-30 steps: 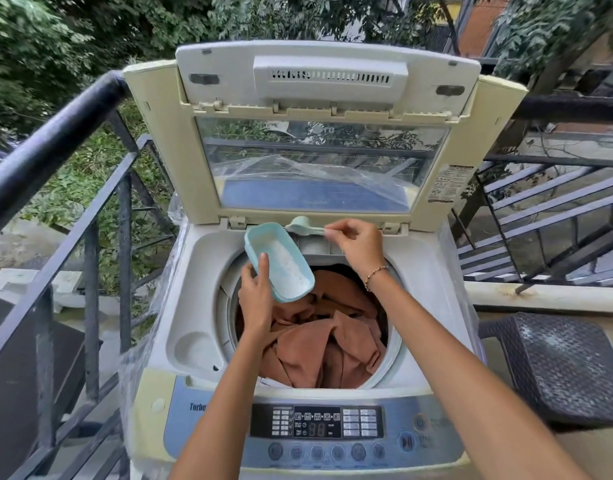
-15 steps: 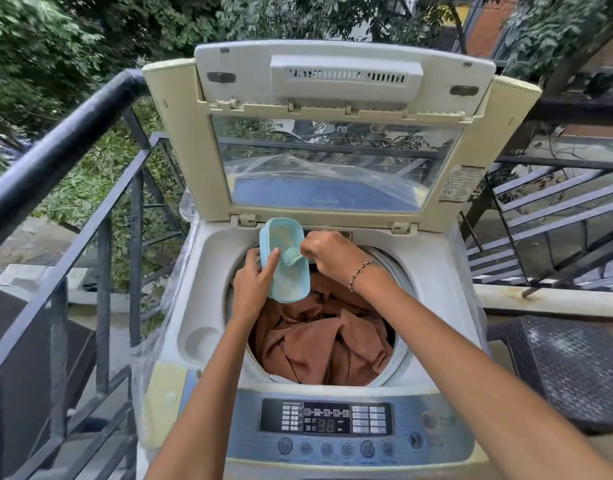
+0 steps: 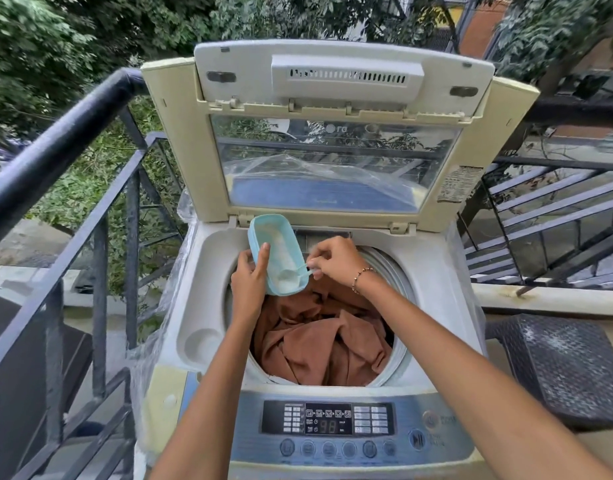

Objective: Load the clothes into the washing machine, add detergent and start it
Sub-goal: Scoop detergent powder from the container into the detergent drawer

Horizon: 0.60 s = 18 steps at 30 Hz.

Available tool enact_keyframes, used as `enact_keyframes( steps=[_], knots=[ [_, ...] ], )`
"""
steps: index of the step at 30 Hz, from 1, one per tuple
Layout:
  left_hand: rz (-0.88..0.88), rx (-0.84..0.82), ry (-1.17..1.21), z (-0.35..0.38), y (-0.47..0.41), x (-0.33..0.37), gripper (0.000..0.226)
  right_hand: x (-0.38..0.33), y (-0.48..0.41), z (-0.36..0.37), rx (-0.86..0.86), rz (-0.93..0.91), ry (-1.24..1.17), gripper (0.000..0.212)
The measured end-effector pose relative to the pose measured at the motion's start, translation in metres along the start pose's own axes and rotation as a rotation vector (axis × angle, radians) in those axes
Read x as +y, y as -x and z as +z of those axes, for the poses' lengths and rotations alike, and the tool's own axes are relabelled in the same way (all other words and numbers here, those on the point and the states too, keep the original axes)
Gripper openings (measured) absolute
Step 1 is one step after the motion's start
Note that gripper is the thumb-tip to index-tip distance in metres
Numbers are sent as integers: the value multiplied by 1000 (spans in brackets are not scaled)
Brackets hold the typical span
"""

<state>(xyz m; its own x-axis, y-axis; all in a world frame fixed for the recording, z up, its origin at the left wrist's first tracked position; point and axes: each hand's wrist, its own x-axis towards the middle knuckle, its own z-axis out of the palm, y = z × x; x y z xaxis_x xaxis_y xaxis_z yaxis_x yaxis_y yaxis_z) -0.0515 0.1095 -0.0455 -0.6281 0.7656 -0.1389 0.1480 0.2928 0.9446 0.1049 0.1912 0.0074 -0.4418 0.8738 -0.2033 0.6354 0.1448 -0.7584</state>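
A top-loading washing machine (image 3: 208, 299) stands with its lid (image 3: 336, 133) raised. Brown clothes (image 3: 326, 341) fill the drum. My left hand (image 3: 251, 282) holds a light blue detergent box (image 3: 275, 247) with white powder in it, tilted over the drum's far left rim. My right hand (image 3: 336, 259) pinches the handle of a small pale scoop (image 3: 293, 276), whose bowl sits in the lower end of the box with powder in it. The control panel (image 3: 336, 420) at the front shows lit digits.
A dark metal railing (image 3: 56, 147) runs along the left side of the machine. A dark woven stool (image 3: 568, 365) stands to the right. More railing bars (image 3: 540, 216) and a ledge lie behind it. Clear plastic wrap hangs around the machine's sides.
My right hand brought the scoop from above the box's far end down into the box. The box tilted more upright over the drum. The camera shifted slightly left.
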Motion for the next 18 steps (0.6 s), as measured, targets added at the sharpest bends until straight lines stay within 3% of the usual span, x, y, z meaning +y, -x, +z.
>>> enact_keyframes(
  steps=[4,8,10,14,18],
  knots=[
    [-64,58,91,4,2,0,51,5,6,6,-74,247,-419,8],
    [-128,76,174,8,2,-5,59,4,7,5,-28,353,-673,6],
    [-177,80,234,11,3,-4,56,4,8,4,11,373,-742,15],
    [-342,46,500,20,8,7,52,1,8,0,75,350,-819,5],
    [-366,58,525,28,8,10,70,1,3,-7,139,339,-818,6]
  ],
)
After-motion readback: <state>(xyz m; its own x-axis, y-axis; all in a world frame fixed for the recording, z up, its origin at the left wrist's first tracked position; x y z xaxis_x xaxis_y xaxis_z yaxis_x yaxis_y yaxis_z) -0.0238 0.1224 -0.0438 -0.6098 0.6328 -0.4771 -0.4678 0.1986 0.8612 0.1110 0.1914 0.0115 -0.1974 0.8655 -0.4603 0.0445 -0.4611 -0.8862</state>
